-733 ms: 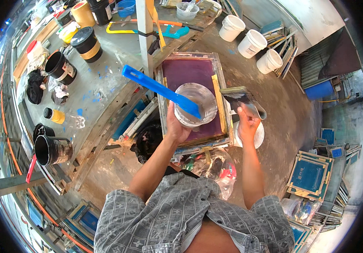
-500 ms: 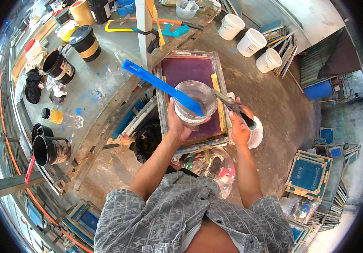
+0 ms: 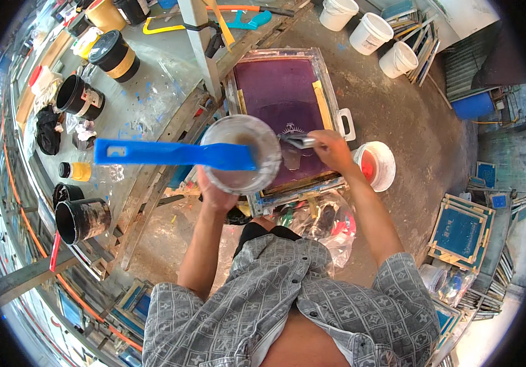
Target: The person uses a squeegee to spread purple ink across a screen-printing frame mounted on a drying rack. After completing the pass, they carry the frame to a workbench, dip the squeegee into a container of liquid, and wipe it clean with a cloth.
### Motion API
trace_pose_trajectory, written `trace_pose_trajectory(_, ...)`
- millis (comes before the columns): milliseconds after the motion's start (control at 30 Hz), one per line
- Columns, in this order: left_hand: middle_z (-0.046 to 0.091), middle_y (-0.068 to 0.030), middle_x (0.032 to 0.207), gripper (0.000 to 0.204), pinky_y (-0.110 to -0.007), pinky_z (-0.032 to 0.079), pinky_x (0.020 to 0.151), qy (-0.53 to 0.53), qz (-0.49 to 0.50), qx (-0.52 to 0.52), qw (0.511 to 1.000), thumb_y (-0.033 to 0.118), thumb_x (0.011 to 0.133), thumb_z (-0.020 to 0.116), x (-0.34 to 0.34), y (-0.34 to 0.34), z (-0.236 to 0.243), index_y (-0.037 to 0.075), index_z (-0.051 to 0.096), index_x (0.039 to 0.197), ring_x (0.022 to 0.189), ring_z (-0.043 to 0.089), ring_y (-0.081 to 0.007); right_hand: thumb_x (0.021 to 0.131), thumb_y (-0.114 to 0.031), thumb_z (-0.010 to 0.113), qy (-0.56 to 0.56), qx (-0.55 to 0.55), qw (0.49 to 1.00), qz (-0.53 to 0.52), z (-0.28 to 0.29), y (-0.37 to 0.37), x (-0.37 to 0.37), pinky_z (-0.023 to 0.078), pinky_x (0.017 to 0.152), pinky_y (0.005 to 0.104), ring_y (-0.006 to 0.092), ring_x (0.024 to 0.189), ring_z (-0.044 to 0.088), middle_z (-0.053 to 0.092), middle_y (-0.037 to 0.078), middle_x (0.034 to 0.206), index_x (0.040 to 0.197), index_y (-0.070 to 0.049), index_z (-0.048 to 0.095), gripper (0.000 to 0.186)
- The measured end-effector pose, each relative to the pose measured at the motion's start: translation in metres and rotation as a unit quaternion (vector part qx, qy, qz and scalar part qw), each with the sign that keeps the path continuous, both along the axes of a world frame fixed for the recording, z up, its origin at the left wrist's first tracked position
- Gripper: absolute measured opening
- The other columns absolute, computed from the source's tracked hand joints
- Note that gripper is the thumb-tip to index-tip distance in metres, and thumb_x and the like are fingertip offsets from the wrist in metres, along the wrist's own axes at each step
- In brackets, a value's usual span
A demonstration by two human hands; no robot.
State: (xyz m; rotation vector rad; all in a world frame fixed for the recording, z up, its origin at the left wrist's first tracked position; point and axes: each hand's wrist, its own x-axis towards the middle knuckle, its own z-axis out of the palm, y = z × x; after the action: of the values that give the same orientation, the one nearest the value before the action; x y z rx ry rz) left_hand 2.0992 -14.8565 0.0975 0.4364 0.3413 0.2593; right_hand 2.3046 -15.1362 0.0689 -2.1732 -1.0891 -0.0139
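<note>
My left hand [image 3: 215, 194] is closed around a translucent plastic tub [image 3: 225, 129] of cloudy, pale contents. A blue plastic spatula [image 3: 165, 152] lies across the tub, its blade over the opening and its handle jutting left. In my right hand [image 3: 334, 151] is a grey flat-bladed tool [image 3: 300, 142]; its exact kind is unclear. Its blade is over a purple printing screen [image 3: 272, 82] in a worn frame, near a pale emblem [image 3: 291, 128] on the mesh. Whether the blade touches the mesh, I cannot tell. The tub hides the screen's left side.
A white bucket [image 3: 386, 160] with something red inside stands right of the screen, near a white handle [image 3: 348, 124]. On the left is a workbench [image 3: 153, 79] with black tubs and a hacksaw [image 3: 164, 29]. White buckets [image 3: 371, 33] and stacked frames stand at the back right.
The tub and spatula have moved left, and the spatula has swung nearly level. My right hand has shifted slightly up and left, bringing its tool over the screen, where the pale emblem now shows.
</note>
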Motion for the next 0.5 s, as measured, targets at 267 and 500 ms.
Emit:
trace_pose_trajectory(267, 0.058, -0.0139, 0.143, 0.071, -0.053, 0.046, 0.109, -0.042, 0.056, -0.067, 0.995, 0.064, 0.101, 0.041, -0.068, 0.030, -0.019, 0.009, 0.052, 0.143, 0.130, 0.056, -0.0338, 0.080, -0.003, 0.072, -0.096, -0.035, 0.994, -0.031, -0.080, 0.057, 0.004, 0.048, 0.099, 0.0438, 0.0292, 0.110, 0.065, 0.073, 0.008, 0.114, 0.112, -0.009, 0.073, 0.033)
trace_pose_trajectory(500, 0.056, -0.0134, 0.144, 0.068, -0.051, 0.046, 0.110, -0.010, 0.081, -0.033, 0.996, 0.061, 0.102, 0.043, -0.078, 0.018, -0.032, 0.009, 0.050, 0.144, 0.131, 0.055, -0.0339, 0.081, -0.002, 0.072, 0.002, -0.087, 0.991, 0.102, -0.086, -0.017, -0.049, 0.047, 0.104, 0.0440, 0.0282, 0.115, 0.062, 0.071, 0.008, 0.120, 0.117, -0.013, 0.072, 0.038)
